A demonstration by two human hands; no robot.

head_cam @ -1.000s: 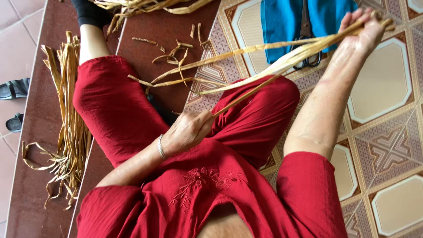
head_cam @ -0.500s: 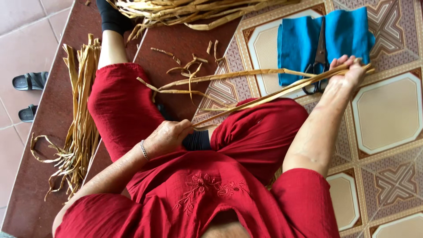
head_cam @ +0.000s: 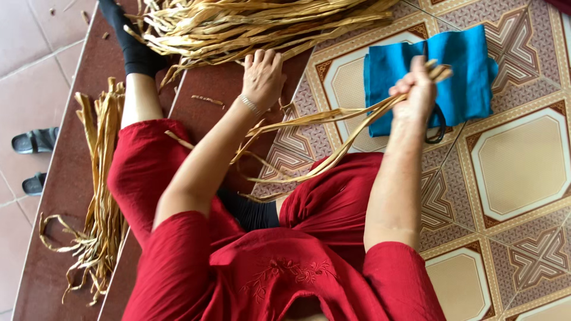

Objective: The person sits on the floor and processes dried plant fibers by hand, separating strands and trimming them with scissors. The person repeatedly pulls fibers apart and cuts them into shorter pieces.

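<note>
Long, pale tan dried leaf strips (head_cam: 333,119) run from the clenched right hand (head_cam: 416,89), above a folded blue cloth (head_cam: 470,65) on the patterned tile floor (head_cam: 523,154), down toward the red-trousered lap. The left hand (head_cam: 262,74), fingers spread open, rests against a heap of dried tan strips (head_cam: 250,24).

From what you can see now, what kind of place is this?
Probably the tiled floor of a home or porch used for handcraft. The patterned floor tiles, a big pile of dried plant strips and sandals left at the edge suggest it.
</note>
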